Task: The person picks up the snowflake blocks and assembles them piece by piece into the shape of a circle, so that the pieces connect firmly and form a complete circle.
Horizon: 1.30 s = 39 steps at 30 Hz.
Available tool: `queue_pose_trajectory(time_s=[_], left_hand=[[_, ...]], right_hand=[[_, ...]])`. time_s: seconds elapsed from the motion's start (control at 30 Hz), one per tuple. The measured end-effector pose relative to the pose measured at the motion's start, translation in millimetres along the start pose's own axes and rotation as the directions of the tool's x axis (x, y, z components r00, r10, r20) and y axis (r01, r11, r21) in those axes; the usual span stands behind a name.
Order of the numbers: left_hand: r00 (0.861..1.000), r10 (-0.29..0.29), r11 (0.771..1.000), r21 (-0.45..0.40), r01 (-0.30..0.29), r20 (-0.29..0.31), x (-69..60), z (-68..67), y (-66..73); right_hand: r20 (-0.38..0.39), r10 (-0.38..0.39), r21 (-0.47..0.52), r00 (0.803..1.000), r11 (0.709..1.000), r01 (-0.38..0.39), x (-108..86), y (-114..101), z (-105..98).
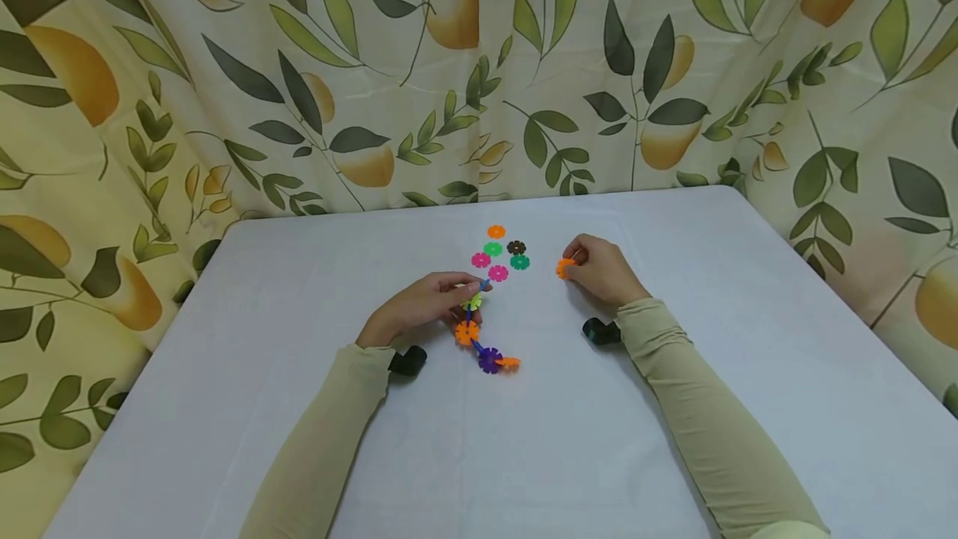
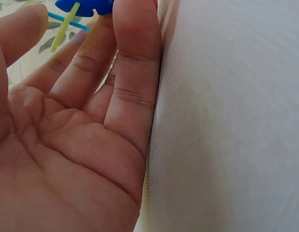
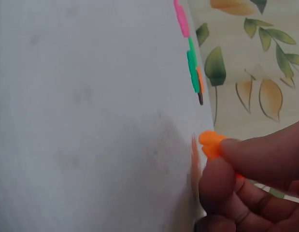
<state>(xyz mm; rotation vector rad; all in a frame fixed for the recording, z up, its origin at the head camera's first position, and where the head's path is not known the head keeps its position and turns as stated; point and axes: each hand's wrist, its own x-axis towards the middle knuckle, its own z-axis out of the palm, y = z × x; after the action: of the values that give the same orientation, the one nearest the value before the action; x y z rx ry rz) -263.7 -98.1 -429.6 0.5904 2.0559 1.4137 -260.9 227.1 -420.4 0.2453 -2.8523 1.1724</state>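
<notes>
Over the table, the left hand (image 1: 432,298) pinches a joined chain of multicoloured notched plastic discs (image 1: 467,333), the right hand (image 1: 604,273) an orange notched disc (image 1: 565,269), with six loose flat discs (image 1: 492,249) unjoined.

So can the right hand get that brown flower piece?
Probably yes: only bare white tabletop seems to lie between the right hand and the brown flower piece. The fingers pinch an orange piece, though, which might get in the way.
</notes>
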Motion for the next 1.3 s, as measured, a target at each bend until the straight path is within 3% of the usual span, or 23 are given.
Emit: queue_pose_trajectory(time_s=[0.13, 0.3, 0.53, 1.0, 1.3], left_hand=[[1.000, -0.010, 1.000, 0.003, 0.010, -0.004, -0.1, 0.6, 3.0], [1.000, -0.024, 1.000, 0.000, 0.024, -0.007, -0.5, 0.5, 5.2], [1.000, -0.029, 1.000, -0.001, 0.029, 0.000, 0.6, -0.8, 4.2], [0.999, -0.023, 1.000, -0.020, 0.024, 0.032, -0.4, -0.5, 3.9], [0.999, -0.011, 1.000, -0.014, 0.012, 0.049, -1.2, 0.1, 3.3]], right_hand=[[0.030, 0.018, 0.094, 0.999, 0.995, -0.021, -0.2, -9, 3], [0.097, 0.049, 0.234, 0.994, 0.970, -0.070, 1.2, -23, 7], [0.144, -0.006, 0.378, 0.990, 0.925, -0.050, -0.7, -45, 12], [0.167, -0.079, 0.439, 0.983, 0.899, -0.002, -10.0, -64, 24], [0.179, -0.094, 0.407, 0.979, 0.914, 0.013, -13.0, -71, 36]])
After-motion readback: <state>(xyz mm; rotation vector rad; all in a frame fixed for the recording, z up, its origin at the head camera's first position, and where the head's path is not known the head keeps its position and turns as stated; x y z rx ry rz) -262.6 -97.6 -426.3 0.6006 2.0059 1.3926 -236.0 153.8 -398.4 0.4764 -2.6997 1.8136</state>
